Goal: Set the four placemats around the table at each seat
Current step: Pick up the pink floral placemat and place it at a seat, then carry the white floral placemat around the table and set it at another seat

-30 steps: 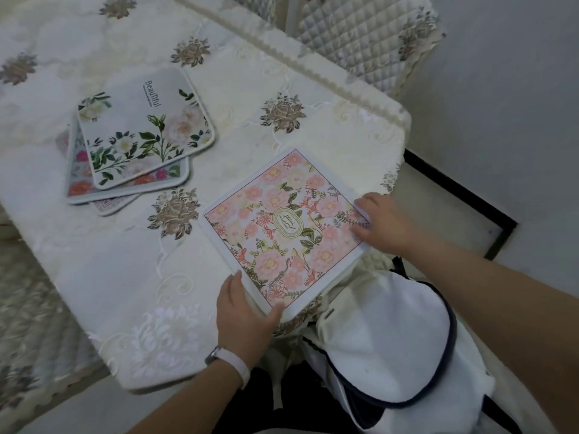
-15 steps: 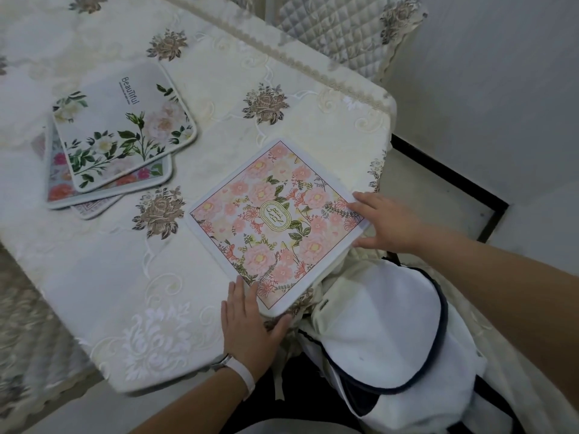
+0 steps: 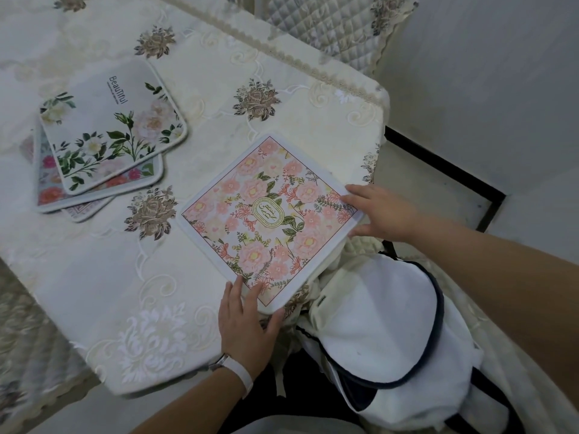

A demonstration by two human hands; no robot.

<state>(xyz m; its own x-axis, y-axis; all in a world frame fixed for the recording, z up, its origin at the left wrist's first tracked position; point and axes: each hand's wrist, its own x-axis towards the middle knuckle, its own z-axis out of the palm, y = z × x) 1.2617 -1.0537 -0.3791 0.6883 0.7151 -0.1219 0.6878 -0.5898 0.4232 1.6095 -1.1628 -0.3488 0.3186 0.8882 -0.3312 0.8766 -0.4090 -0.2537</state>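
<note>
L hand [image 3: 247, 321], R hand [image 3: 383, 214] on pink placemat [image 3: 250, 195] corners; white bag [image 3: 376, 324]: contents hidden.

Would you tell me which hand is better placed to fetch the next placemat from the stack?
Probably the left hand: the stack of placemats lies on its side, while the right hand rests on a corner of the pink floral placemat and would reach across it.

Soft, even indoor light, faint shadows — wide-angle bending at the edges, corners perhaps slightly blurred.
</note>
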